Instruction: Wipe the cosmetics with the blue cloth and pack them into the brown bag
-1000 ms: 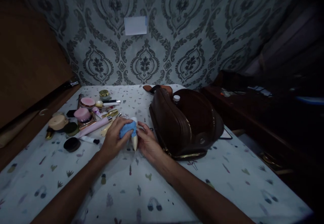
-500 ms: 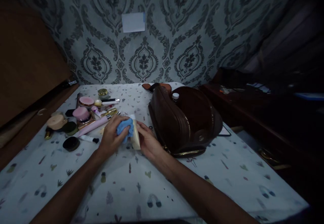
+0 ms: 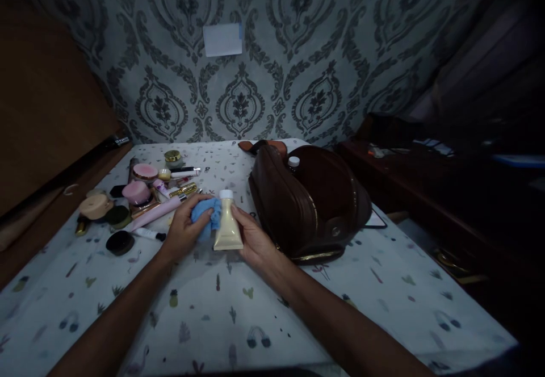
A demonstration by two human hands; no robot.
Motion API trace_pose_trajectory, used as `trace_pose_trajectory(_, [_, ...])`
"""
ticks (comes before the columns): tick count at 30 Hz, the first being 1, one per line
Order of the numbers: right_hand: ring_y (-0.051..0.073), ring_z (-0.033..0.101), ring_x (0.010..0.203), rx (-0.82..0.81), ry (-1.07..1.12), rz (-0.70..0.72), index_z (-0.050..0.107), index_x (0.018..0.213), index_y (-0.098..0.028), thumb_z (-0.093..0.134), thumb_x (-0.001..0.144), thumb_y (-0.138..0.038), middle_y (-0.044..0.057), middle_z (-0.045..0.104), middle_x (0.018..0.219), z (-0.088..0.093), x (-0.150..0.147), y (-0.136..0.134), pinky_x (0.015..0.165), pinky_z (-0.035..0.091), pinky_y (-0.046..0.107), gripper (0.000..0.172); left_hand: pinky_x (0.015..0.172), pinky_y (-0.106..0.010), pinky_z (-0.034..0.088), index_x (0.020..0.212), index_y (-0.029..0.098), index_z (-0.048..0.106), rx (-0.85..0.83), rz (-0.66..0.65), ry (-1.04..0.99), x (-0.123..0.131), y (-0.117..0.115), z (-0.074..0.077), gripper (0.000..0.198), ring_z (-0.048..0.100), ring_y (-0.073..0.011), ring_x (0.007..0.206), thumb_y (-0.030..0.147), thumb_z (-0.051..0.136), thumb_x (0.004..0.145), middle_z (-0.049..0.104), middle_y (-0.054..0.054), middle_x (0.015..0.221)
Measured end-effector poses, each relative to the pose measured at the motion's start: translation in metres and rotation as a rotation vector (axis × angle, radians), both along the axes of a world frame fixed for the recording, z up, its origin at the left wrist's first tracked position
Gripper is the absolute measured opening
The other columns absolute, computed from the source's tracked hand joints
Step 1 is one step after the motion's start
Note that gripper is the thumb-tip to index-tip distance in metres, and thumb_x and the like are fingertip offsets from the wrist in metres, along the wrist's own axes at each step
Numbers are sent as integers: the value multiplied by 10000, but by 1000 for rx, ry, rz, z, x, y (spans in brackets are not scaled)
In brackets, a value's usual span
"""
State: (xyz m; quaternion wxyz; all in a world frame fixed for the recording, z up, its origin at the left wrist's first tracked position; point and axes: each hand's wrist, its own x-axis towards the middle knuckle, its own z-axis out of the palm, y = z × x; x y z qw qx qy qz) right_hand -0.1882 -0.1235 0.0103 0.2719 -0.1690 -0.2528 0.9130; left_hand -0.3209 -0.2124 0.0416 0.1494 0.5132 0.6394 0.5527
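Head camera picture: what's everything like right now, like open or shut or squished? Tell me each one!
Cream tube: cap on, cap end up, held in the right hand
Blue cloth: bunched up in the left hand
Brown bag: unzipped, open
White-capped bottle: capped, at the bag's opening
Gold-lidded jar: lid on
Pink tube: lying down

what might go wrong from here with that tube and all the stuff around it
The right hand grips the cream tube along one side, so it might slip.
The left hand, holding the blue cloth, is close to the long pink tube and might nudge it.
The right forearm could bump the brown bag beside it.
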Motion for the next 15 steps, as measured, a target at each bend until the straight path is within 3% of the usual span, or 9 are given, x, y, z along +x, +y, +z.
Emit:
trace_pose_trajectory(5, [127, 655, 726, 0, -1, -40, 713, 904, -185, 828, 721, -268, -9, 741, 819, 2, 1, -2, 693, 530, 227, 232, 812, -303, 496, 1037, 185, 635, 6, 32, -136, -4, 3, 1, 325, 624, -215, 932, 410, 637, 803, 672, -35, 1015])
trace_pose_trajectory(11, [113, 589, 555, -55, -54, 11, 688, 840, -165, 781, 780, -354, -23, 665, 649, -2, -2, -3, 482, 473, 203, 219, 843, -322, 479, 1022, 178, 655, -32, -35, 24, 3, 3, -1, 285, 617, -219, 922, 377, 628, 821, 666, -42, 979])
trace_pose_trajectory(15, [115, 610, 568, -78, -33, 24, 680, 845, -155, 771, 798, -324, -14, 677, 660, 0, -1, -1, 525, 503, 207, 198, 836, -310, 467, 1031, 186, 654, -30, -52, 107, 6, 3, -3, 253, 609, -213, 925, 351, 622, 842, 657, -36, 978])
